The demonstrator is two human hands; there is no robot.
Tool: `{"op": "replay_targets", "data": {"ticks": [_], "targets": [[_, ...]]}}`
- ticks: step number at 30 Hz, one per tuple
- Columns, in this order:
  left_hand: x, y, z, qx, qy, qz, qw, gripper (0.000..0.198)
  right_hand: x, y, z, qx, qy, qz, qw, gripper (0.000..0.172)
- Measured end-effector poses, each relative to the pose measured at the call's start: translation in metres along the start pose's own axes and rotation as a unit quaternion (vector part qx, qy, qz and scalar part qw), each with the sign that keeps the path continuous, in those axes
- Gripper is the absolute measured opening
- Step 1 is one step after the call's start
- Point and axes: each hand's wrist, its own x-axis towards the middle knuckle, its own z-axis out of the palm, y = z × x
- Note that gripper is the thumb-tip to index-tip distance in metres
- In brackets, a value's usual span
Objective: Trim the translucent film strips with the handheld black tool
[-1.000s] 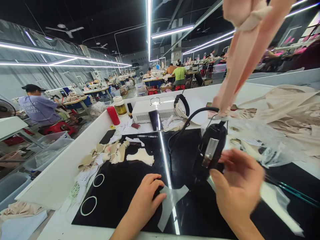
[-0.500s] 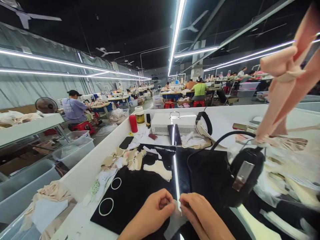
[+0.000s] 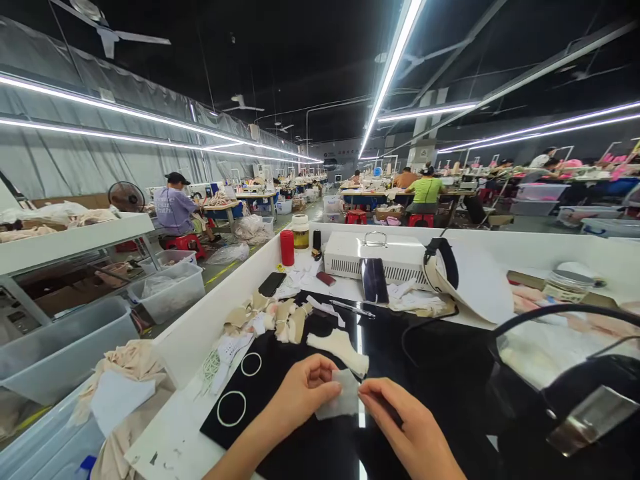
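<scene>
A small, translucent white piece of thin material [image 3: 343,397] hangs between my two hands above a glossy black board [image 3: 285,427]. My left hand [image 3: 307,387] pinches its left side between thumb and fingers. With thumb and forefinger closed, my right hand [image 3: 395,413] grips the piece's right edge. Just beyond the hands lies a cream-coloured cut piece of fabric [image 3: 343,350], flat on the board. Two pale circles, a larger ring [image 3: 231,393] and a smaller ring [image 3: 260,364], show at the board's left side.
Beige fabric pieces [image 3: 290,320] lie at the board's far left corner, near a pen [image 3: 353,308]. Behind are a phone [image 3: 273,284], a red thread cone [image 3: 287,248] and a white vented box [image 3: 375,257]. A black corded appliance [image 3: 590,400] stands right. Co-workers sit farther off.
The view has swung left, and the hanging peach fabric strips at the right are gone from it. The thin white piece is now raised and spread more openly between my hands.
</scene>
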Motion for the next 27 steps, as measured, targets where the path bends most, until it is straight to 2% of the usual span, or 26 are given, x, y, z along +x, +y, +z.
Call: {"op": "replay_targets", "data": {"ticks": [5, 15, 24, 27], "targets": [[-0.003, 0.004, 0.001, 0.018, 0.014, 0.024, 0.999, 0.026, -0.002, 0.005, 0.000, -0.023, -0.015, -0.019, 0.999, 0.017], [-0.012, 0.012, 0.004, 0.066, 0.022, 0.047, 0.996, 0.019, -0.018, -0.001, -0.001, -0.026, -0.022, -0.038, 0.999, 0.013], [-0.016, 0.013, 0.004, 0.097, 0.017, 0.057, 0.994, 0.018, -0.024, -0.002, 0.004, -0.020, 0.027, -0.089, 0.995, 0.013], [-0.010, 0.010, 0.001, 0.111, 0.016, 0.057, 0.992, 0.022, -0.021, -0.001, 0.006, -0.043, 0.021, -0.108, 0.993, 0.014]]}}
